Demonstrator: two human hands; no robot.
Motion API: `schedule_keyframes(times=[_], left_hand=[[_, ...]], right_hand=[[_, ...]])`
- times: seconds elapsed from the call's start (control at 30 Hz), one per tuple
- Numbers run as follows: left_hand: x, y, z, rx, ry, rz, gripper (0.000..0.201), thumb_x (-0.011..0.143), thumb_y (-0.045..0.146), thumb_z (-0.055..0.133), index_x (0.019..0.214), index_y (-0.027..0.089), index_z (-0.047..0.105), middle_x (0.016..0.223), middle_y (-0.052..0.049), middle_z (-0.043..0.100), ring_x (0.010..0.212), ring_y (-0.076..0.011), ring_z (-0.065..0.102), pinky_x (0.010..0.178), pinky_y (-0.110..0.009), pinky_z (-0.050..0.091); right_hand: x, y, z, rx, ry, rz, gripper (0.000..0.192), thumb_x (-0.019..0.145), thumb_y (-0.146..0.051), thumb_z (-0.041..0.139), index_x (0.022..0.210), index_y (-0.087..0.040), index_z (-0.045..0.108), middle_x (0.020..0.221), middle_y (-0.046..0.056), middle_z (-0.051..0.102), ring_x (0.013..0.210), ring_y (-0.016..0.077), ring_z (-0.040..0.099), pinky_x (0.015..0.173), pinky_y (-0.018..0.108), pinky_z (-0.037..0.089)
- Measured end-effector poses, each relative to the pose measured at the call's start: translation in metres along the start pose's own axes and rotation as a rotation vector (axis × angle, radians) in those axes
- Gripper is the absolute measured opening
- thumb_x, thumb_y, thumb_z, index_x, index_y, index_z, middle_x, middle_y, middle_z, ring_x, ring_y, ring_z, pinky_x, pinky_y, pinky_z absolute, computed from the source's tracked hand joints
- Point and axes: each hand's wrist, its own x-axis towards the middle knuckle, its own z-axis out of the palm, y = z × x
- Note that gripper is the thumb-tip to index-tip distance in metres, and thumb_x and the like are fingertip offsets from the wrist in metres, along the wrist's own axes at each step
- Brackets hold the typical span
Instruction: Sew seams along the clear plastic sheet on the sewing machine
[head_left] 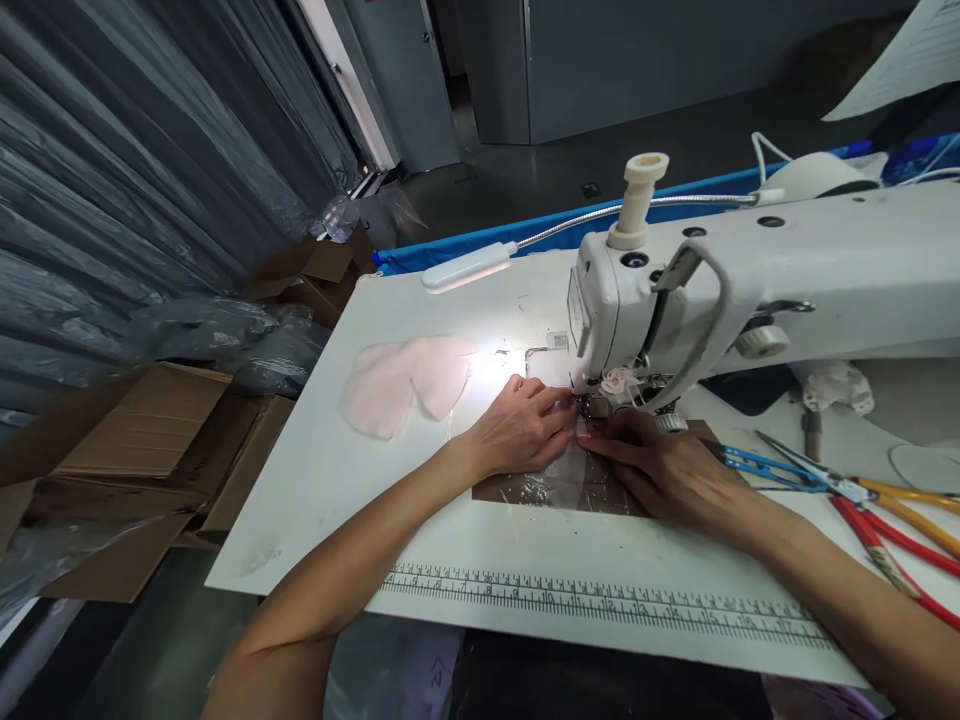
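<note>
White metal sewing machine (pixel 810 255): cut off at the right edge.
Right grip (pixel 679 472): fingers bent; pinch cannot be told.
Left grip (pixel 523 428): laid palm-down; pinch likewise unclear.
Translucent whitish sheet (pixel 564 485): material unclear; partly covered by left grip, with right grip at its edge.

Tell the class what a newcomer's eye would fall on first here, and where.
Probably the white sewing machine, filling much of the right side of the view. Below its left end, the left hand and right hand are close together at a thin translucent sheet. To their left, a pale pink fabric piece lies on the white tabletop.
</note>
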Motion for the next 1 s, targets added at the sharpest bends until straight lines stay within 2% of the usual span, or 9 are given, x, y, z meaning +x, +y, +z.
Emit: schedule_keyframes(times=[0.17,0.33,0.63,1.0], left_hand=[[0.0,0.001,-0.001,-0.016,0.004,-0.006,0.033,0.098,0.035,0.04,0.111,0.015,0.065,0.111,-0.011,0.065,0.088,-0.023,0.052,0.076,-0.041,0.036],[-0.002,0.003,-0.002,-0.036,0.003,-0.029,0.038,0.097,0.038,0.042,0.115,0.011,0.062,0.115,-0.014,0.065,0.093,-0.0255,0.053,0.082,-0.045,0.037],[-0.007,0.008,0.003,-0.095,0.033,-0.058,0.037,0.096,0.039,0.045,0.117,0.012,0.062,0.126,-0.014,0.063,0.096,-0.0257,0.054,0.085,-0.047,0.036],[-0.006,0.01,0.003,-0.11,0.029,-0.083,0.036,0.096,0.038,0.045,0.117,0.015,0.063,0.127,-0.013,0.062,0.099,-0.0265,0.054,0.088,-0.049,0.036]], right_hand=[[0.0,0.001,0.002,0.001,0.021,0.007,0.039,0.096,-0.023,0.039,0.129,-0.025,0.061,0.107,0.011,0.064,0.082,0.0194,0.063,0.075,0.036,0.055],[0.0,-0.002,0.002,-0.013,0.013,0.033,0.04,0.097,-0.024,0.036,0.127,-0.027,0.063,0.105,0.011,0.064,0.077,0.02,0.063,0.071,0.037,0.055],[-0.003,-0.006,0.004,-0.015,0.046,0.024,0.039,0.095,-0.021,0.041,0.126,-0.027,0.064,0.106,0.012,0.062,0.095,0.025,0.062,0.08,0.043,0.055],[-0.005,-0.005,0.004,0.01,0.033,0.062,0.039,0.094,-0.023,0.044,0.128,-0.028,0.063,0.108,0.012,0.063,0.089,0.0247,0.063,0.077,0.044,0.057]])
